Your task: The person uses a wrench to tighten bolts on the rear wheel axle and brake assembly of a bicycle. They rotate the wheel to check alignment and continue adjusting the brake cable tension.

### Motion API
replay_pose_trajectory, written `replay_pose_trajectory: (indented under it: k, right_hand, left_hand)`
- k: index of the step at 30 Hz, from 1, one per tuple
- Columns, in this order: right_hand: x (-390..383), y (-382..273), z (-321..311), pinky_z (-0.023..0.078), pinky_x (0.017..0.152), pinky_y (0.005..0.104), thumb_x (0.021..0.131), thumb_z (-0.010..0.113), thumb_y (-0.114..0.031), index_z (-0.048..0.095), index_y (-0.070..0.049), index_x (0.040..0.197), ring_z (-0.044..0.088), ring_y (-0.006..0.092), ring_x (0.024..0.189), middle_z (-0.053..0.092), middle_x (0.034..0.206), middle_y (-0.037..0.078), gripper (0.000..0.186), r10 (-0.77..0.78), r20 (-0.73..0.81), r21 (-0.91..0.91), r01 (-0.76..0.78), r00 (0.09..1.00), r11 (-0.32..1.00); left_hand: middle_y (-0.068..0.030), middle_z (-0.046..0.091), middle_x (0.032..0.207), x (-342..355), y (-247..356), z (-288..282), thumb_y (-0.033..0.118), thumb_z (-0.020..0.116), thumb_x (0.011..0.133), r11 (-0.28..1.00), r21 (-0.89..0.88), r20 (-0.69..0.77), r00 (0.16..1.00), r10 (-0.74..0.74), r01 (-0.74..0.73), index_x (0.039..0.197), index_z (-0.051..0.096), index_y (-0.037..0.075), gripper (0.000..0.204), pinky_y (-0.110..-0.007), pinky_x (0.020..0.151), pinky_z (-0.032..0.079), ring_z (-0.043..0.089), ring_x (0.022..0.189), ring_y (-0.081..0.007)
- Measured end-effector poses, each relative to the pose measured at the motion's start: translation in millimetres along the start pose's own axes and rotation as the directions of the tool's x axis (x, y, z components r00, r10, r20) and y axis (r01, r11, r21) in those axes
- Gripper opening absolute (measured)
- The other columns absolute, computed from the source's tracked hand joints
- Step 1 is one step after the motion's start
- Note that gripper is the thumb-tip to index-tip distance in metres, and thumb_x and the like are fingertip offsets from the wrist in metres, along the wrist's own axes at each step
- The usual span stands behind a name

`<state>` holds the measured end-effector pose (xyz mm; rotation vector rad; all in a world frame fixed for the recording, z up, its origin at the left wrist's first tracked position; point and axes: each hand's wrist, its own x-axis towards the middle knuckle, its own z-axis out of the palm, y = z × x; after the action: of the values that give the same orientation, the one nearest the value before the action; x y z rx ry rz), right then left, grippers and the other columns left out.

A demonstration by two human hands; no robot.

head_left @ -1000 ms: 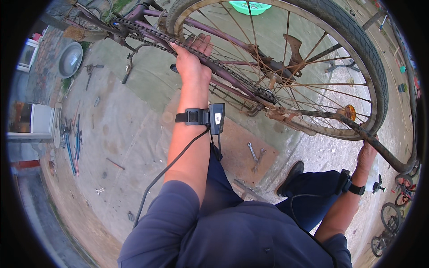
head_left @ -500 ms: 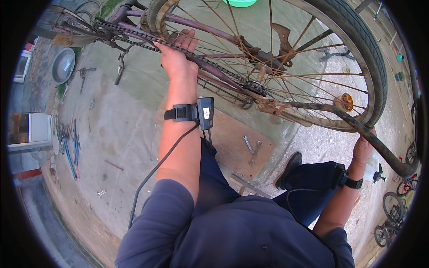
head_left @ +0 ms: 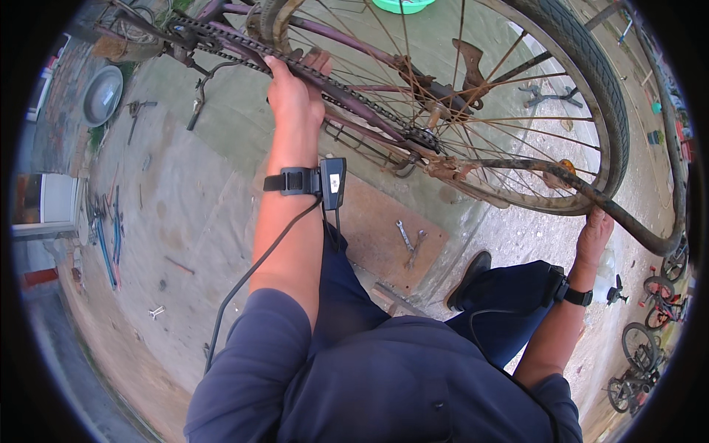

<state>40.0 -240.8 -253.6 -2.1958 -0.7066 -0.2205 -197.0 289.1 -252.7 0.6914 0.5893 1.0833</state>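
Note:
A rusty purple bicycle frame (head_left: 343,96) with a dark chain (head_left: 210,35) and a spoked wheel (head_left: 617,148) spans the upper view. My left hand (head_left: 295,92) grips the chainstay, thumb on its near side and fingers curled behind it, partly hidden by chain and spokes. My right hand (head_left: 594,235) holds the lower tire at the right, its fingertips partly hidden. A curved, worn black tube (head_left: 642,232) passes just beside that hand. An orange round reflector (head_left: 565,166) sits among the spokes.
Spanners (head_left: 405,236) lie on a brown board (head_left: 365,258) below the bicycle. Loose bars (head_left: 103,244) and tools lie on the ground at left, near a metal basin (head_left: 103,96). A green basin (head_left: 399,6) is at the top. Several bicycles (head_left: 639,347) are at right, near a clear container (head_left: 605,269).
The whole view has shifted, with bicycle, hands and ground appearing further left and slightly higher. My left fingers look more curled around the tube. Both hands remain on the bicycle.

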Motion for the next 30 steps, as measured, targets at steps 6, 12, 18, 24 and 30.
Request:
replay_pose_trajectory:
  k: [6, 12, 18, 24, 30]
  right_hand:
    - [8.7, -1.9, -3.2, 0.043, 0.094, 0.0346, 0.101, 0.048, -0.046, 0.061, 0.005, 0.120, 0.058, 0.0203, 0.104, 0.067, 0.109, 0.015, 0.056, 0.069, 0.082, -0.011, -0.068, 0.994, 0.998]
    - [8.5, -17.7, 8.1, 0.031, 0.068, 0.0295, 0.101, 0.047, -0.051, 0.056, 0.002, 0.095, 0.038, 0.0112, 0.076, 0.048, 0.081, 0.001, 0.054, -0.001, -0.043, 0.047, 0.003, 0.999, 0.999]
    - [10.8, -16.6, 3.5, 0.043, 0.085, 0.0309, 0.101, 0.049, -0.048, 0.062, 0.005, 0.112, 0.053, 0.0146, 0.092, 0.065, 0.098, 0.007, 0.056, 0.058, 0.037, 0.098, -0.061, 0.998, 0.993]
    - [9.6, -15.1, 4.6, 0.043, 0.087, 0.0304, 0.100, 0.049, -0.050, 0.062, 0.004, 0.114, 0.053, 0.0148, 0.095, 0.065, 0.101, 0.007, 0.058, 0.049, 0.044, 0.122, -0.054, 0.998, 0.991]
    - [8.6, -22.4, 3.6, 0.043, 0.088, 0.0308, 0.101, 0.048, -0.050, 0.061, 0.005, 0.115, 0.054, 0.0159, 0.095, 0.065, 0.101, 0.008, 0.058, 0.048, 0.042, 0.086, -0.051, 0.998, 0.995]
  left_hand:
    - [-0.0207, 0.062, 0.110, -24.2, 19.5, -40.0, 0.053, 0.052, 0.097, 0.908, 0.419, -0.125, 0.989, 0.074, -0.015, 0.125, 0.045, -0.008, 0.068, -0.036, 0.079, 0.053, 0.065, 0.096, -0.0299]
    - [-0.0154, 0.053, 0.127, -38.3, 8.5, -34.2, 0.064, 0.072, 0.078, 0.917, 0.376, -0.036, 0.991, -0.129, 0.133, 0.132, 0.047, -0.002, 0.088, -0.048, 0.095, 0.042, 0.048, 0.120, -0.0338]
    - [-0.0136, 0.053, 0.125, -36.3, 12.6, -31.8, 0.040, 0.083, 0.076, 0.922, 0.355, -0.005, 0.987, -0.161, 0.152, 0.131, 0.042, -0.001, 0.080, -0.055, 0.098, 0.040, 0.051, 0.117, -0.0305]
    - [-0.0083, 0.059, 0.116, -37.8, 10.4, -27.5, 0.041, 0.078, 0.082, 0.918, 0.379, -0.027, 0.993, -0.116, 0.117, 0.123, 0.054, 0.005, 0.060, -0.049, 0.094, 0.043, 0.054, 0.106, -0.0256]
    - [-0.0047, 0.063, 0.102, -35.8, 10.7, -24.0, 0.034, 0.077, 0.084, 0.921, 0.381, -0.036, 0.996, -0.076, 0.084, 0.113, 0.059, 0.005, 0.045, -0.044, 0.088, 0.046, 0.056, 0.094, -0.0195]
